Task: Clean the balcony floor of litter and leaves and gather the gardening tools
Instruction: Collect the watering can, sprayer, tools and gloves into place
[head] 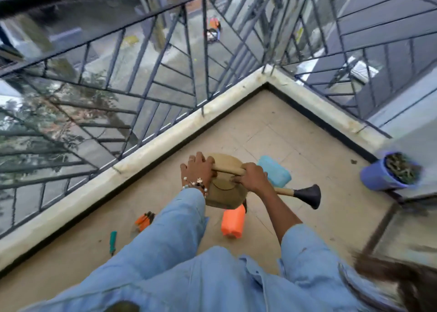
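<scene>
At the frame centre, the tan plastic watering can (pixel 224 188) looks rigid and probably light; right hand (pixel 253 178) fingers curl around its handle, left hand (pixel 197 169) fingers spread on its body.

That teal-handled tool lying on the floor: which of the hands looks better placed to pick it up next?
Probably the left hand. The teal-handled tool lies on the person's left, near the ledge, and that hand only rests on the tan watering can, while the right hand grips its handle.
</scene>
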`<control>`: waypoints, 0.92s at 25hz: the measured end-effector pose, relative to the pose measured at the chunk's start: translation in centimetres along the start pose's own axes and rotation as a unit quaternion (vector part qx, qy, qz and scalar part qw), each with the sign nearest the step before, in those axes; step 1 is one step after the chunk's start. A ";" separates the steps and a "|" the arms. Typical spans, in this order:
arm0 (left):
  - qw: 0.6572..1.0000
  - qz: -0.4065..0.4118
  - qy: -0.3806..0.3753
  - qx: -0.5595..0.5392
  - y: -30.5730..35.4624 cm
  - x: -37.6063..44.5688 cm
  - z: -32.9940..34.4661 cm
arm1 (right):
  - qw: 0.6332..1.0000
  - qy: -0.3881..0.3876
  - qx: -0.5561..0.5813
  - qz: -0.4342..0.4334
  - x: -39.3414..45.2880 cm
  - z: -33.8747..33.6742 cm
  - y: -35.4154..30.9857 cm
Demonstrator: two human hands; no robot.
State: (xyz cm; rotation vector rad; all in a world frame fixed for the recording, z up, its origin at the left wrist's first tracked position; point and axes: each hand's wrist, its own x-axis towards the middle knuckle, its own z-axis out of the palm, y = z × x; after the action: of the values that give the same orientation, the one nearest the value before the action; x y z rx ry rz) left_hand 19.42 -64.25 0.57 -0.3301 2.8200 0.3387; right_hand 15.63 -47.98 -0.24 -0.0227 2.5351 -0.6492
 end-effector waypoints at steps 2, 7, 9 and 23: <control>0.998 0.045 -0.020 0.030 1.9 2.7 -0.2 | 1.000 0.018 -0.002 0.023 1.8 -1.9 1.1; 0.993 0.098 -0.043 0.045 4.3 8.7 -0.4 | 0.993 0.076 -0.001 0.093 5.7 -3.6 1.7; 0.988 0.137 -0.057 0.053 5.0 13.7 -0.9 | 0.983 0.102 0.042 0.144 9.2 -4.2 1.4; 0.935 0.315 -0.099 0.126 11.8 40.4 -10.2 | 0.889 0.226 0.098 0.386 29.4 -13.4 -4.4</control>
State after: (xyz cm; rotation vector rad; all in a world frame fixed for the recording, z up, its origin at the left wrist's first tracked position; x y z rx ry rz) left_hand -23.88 -63.45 0.26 0.6408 2.6486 0.1173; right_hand -16.86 -50.08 -2.32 1.2706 2.5536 -0.6071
